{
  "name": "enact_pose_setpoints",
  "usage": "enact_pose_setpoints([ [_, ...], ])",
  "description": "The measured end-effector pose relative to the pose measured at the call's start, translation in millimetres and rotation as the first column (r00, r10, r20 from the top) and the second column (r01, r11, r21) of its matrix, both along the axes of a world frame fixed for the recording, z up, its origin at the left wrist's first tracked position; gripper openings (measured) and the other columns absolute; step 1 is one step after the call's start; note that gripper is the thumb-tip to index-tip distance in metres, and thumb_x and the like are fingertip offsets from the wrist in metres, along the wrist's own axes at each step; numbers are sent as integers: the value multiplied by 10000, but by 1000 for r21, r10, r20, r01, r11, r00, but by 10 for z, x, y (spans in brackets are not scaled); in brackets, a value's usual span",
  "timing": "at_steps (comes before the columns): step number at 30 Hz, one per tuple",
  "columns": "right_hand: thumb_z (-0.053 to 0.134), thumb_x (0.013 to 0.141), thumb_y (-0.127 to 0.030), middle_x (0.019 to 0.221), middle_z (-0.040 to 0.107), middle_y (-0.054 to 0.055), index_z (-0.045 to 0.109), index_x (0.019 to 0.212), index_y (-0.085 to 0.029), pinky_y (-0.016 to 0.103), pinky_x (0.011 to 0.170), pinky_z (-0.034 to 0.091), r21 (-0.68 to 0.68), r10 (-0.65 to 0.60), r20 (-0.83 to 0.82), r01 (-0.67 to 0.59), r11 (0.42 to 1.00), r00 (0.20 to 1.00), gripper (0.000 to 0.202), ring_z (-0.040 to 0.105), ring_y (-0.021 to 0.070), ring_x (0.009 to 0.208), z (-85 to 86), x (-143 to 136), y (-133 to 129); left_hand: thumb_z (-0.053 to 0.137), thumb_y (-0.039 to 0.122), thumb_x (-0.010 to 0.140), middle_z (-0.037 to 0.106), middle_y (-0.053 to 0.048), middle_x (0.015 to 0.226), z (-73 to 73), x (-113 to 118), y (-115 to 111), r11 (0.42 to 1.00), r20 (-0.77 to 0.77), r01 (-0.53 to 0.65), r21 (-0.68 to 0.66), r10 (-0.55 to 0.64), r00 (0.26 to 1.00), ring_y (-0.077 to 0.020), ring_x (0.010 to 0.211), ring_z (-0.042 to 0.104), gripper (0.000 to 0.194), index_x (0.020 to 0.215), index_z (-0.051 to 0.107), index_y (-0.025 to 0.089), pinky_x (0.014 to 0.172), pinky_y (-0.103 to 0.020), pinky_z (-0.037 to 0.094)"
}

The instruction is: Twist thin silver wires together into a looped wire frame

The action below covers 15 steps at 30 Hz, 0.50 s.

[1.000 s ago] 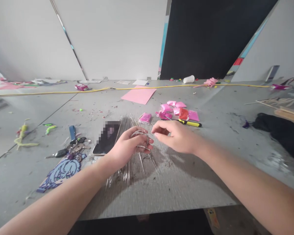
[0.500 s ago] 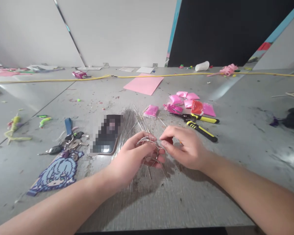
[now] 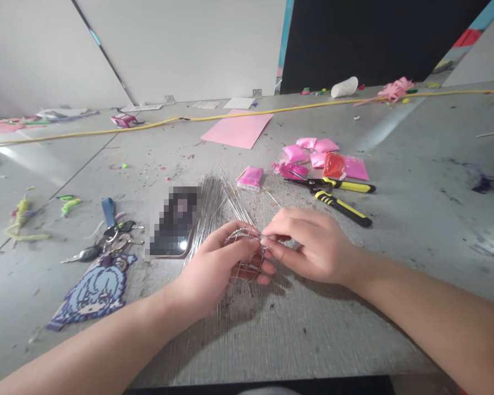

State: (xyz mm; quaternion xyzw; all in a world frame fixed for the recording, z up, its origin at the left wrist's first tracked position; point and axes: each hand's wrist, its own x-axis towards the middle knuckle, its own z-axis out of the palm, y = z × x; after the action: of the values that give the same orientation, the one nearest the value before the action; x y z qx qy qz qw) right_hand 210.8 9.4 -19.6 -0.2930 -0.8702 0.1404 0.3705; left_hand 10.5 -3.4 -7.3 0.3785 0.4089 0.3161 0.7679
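Holding a small wire form (image 3: 245,253) at the centre of the frame, we have our left hand (image 3: 218,269) curled around it from below, fingers closed on its silver loops, just above the grey surface (image 3: 296,334). Our right hand (image 3: 313,244) has come in from the right since a second ago, when it hung apart from the piece with fingers loose; now its thumb and forefinger are pinched narrow on a wire end at the top right of the form, so the two hands touch there. We judge that the work has passed from reaching to shaping the wire. Beneath and behind the hands lies a fan of straight silver wires (image 3: 216,200), beside a phone (image 3: 175,222) left of centre. Further left sit a bunch of keys (image 3: 107,241) and a blue beaded charm (image 3: 93,291). Yellow-handled pliers (image 3: 337,197) lie right of centre, just below a cluster of pink packets (image 3: 313,156), with a pink sheet (image 3: 239,130) higher up.
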Motion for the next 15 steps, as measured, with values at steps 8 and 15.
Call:
enact_pose_setpoints([
  [8, 558, 949, -168, 815, 631, 24, 590, 902, -188, 271, 707, 453, -76, 41, -12, -42, 996, 999, 60, 547, 137, 749, 11, 15, 11, 619, 222, 912, 665, 9, 754, -39, 30, -69, 996, 14, -64, 63, 63, 998, -137, 738, 660, 94, 956, 538, 204, 686, -267, 547],
  [15, 600, 899, -91, 820, 631, 17, 551, 991, -200, 277, 678, 445, -29, 23, -1, -23, 999, 1000, 151, 519, 140, 719, 24, 47, 16, 603, 225, 936, 694, -23, 783, -53, 8, -82, 994, 103, -64, -83, 73, 992, -127, 716, 667, 86, 910, 534, 181, 682, -253, 528],
])
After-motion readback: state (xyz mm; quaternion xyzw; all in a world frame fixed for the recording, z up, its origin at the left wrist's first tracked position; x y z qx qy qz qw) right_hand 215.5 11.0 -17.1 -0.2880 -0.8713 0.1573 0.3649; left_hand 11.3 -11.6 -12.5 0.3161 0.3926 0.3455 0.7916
